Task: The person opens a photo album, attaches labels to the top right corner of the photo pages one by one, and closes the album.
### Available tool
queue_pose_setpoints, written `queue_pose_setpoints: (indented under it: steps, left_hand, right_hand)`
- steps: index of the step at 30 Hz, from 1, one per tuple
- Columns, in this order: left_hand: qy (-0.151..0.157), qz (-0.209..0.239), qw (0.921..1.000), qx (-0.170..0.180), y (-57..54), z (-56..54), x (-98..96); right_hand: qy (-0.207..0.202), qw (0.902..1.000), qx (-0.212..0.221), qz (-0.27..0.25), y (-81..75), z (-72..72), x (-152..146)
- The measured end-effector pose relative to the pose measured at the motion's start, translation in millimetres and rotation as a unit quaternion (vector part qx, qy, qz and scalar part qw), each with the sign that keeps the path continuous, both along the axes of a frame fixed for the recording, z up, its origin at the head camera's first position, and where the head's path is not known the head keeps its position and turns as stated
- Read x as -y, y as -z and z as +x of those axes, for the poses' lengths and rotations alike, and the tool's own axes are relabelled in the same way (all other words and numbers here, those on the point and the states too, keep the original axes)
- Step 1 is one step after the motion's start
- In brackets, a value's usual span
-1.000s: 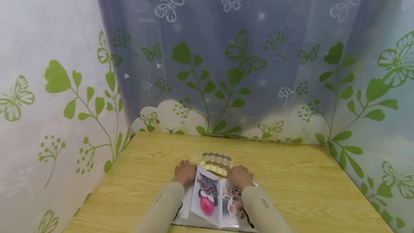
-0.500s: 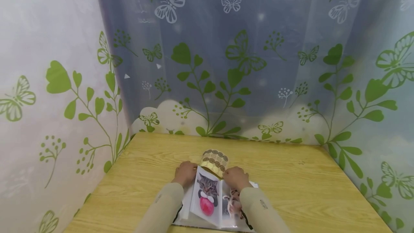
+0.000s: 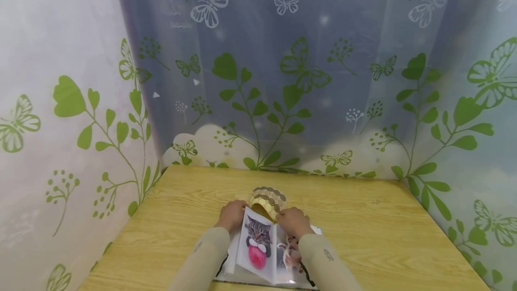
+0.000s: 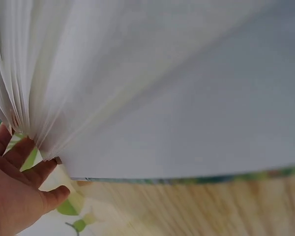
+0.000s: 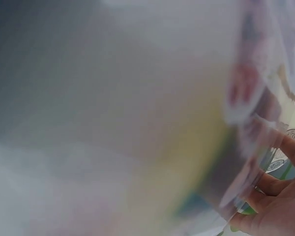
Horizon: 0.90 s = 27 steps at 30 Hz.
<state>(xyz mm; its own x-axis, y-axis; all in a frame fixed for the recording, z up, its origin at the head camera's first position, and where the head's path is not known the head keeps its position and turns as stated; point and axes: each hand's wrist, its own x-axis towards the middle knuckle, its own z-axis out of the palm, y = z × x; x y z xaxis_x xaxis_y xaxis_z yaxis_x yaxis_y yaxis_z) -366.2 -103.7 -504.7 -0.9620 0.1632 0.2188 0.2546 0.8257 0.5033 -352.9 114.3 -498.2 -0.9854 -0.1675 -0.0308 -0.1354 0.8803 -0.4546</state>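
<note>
A photo album with clear sleeves lies open near the table's front edge. Its raised left page shows a cat with a pink ball; the right page shows another cat. My left hand holds the top corner of the raised page; in the left wrist view its fingers lie against fanned page edges. Behind the album a sheet of round stickers, yellow and brown, bows upward along its near edge. My right hand pinches the sheet's near right corner, over the right page's top. In the right wrist view the hand is partly visible.
The wooden table reaches beyond the album on both sides. Printed curtains with leaves and butterflies enclose its back and sides. Dark cord-like strips lie at the album's lower sides, close to the sleeves.
My right hand has shifted a little left with the sticker sheet, which is now more bent, with its near edge arched up. My left hand and the album have barely moved.
</note>
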Motion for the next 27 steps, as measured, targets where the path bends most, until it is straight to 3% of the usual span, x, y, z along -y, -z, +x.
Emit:
queue_pose_setpoints:
  steps: [11,18,27]
  left_hand:
    - [-0.013,0.065,0.9978,0.008,4.0,-4.7,-1.2]
    - [0.003,0.072,0.9974,-0.003,6.6,-5.0,-1.9]
    - [0.013,0.057,0.9980,-0.024,1.2,-1.1,-4.4]
  right_hand:
    - [-0.017,0.9998,-0.003,0.011,-1.3,2.7,0.3]
    - [-0.023,0.9995,-0.008,0.019,-0.2,3.4,0.5]
    - [-0.029,0.9990,-0.020,0.026,0.9,2.3,-0.9]
